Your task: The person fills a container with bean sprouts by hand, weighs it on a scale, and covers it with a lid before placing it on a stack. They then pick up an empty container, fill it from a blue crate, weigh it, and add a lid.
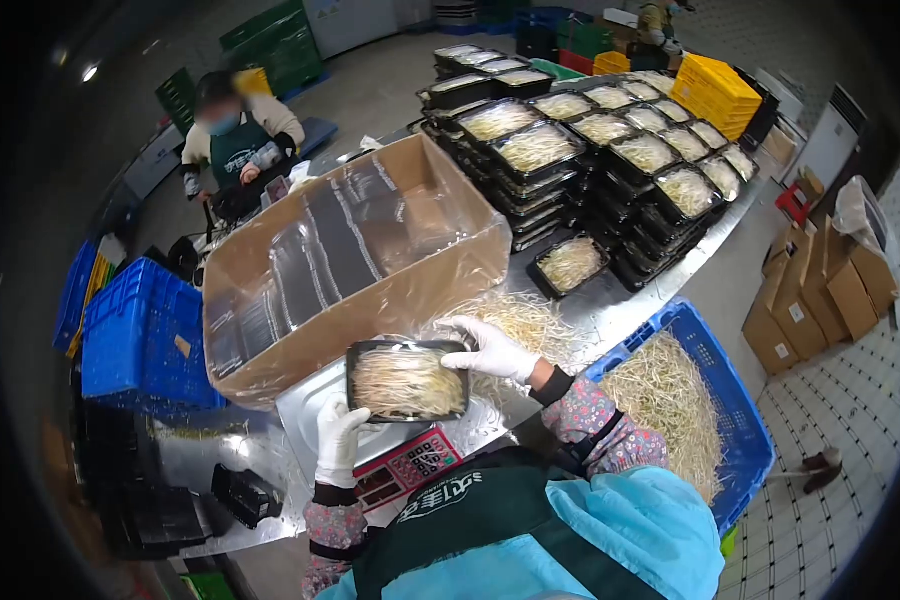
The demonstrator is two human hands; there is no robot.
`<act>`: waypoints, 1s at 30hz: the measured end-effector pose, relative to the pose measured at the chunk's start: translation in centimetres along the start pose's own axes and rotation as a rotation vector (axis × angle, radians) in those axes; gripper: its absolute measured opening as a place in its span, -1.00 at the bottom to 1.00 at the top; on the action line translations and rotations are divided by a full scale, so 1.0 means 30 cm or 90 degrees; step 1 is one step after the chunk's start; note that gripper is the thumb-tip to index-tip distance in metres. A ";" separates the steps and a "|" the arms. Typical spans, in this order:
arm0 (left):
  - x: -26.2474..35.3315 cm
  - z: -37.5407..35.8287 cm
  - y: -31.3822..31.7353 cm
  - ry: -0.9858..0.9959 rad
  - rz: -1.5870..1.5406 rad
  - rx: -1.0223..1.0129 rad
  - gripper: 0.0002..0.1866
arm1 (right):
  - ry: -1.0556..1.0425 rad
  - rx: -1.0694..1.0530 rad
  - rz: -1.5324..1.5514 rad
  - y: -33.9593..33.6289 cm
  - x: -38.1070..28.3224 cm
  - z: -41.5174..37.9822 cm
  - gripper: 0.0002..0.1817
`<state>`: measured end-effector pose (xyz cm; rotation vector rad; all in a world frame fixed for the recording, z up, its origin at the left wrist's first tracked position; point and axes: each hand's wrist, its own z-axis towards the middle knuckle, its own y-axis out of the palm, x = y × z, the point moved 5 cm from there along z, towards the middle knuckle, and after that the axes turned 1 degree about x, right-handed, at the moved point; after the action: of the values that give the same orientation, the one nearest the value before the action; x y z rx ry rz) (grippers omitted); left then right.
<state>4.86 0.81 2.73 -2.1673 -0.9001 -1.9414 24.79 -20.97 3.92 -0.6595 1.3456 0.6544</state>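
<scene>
A black plastic tray of bean sprouts (408,382) is held above the scale, between my two white-gloved hands. My left hand (340,438) grips its lower left corner, thumb at the rim. Closed on the right edge is my right hand (495,352), fingers over the rim by the sprouts. Below the tray sits a scale with a silver plate (305,405) and a red keypad panel (410,465). Loose bean sprouts (530,325) lie heaped on the metal table behind my right hand.
A large carton (370,310) of stacked black trays stands ahead. Wrapped sprout trays (540,148) are piled at the back right, with one filled tray (572,265) in front. A blue crate (745,430) of sprouts is at right. Across the table stands a person (235,140) in an apron.
</scene>
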 end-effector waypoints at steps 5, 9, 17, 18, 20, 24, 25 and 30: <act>0.015 0.082 0.301 0.025 -0.027 -0.112 -0.53 | 0.083 0.067 0.063 -0.216 0.071 -0.057 -0.78; 0.016 0.103 0.356 0.028 -0.066 -0.141 -0.46 | -0.067 0.542 0.129 -0.593 0.184 -0.120 -0.77; -0.059 0.122 0.340 -0.011 0.031 -0.065 -0.60 | 0.143 0.839 0.232 -0.913 0.479 -0.120 -0.65; -0.064 0.120 0.329 -0.010 0.029 -0.064 -0.60 | 0.154 0.820 0.266 -0.898 0.491 -0.115 -0.64; -0.071 0.109 0.288 -0.011 0.025 -0.022 -0.61 | 0.144 0.850 0.335 -0.869 0.480 -0.132 -0.61; -0.075 0.067 0.214 -0.017 -0.008 0.061 -0.64 | 0.155 1.001 0.163 -0.948 0.830 -0.155 -0.66; -0.083 0.061 0.197 -0.010 -0.001 0.084 -0.64 | 0.197 0.913 0.252 -0.912 0.795 -0.129 -0.68; -0.090 0.054 0.190 -0.007 0.007 0.098 -0.65 | 0.203 0.776 0.426 -0.922 0.794 0.001 -0.83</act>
<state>8.99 -4.12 1.66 -2.0929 -1.0013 -1.7929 48.22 -37.99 -18.30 0.7276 1.9495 0.1253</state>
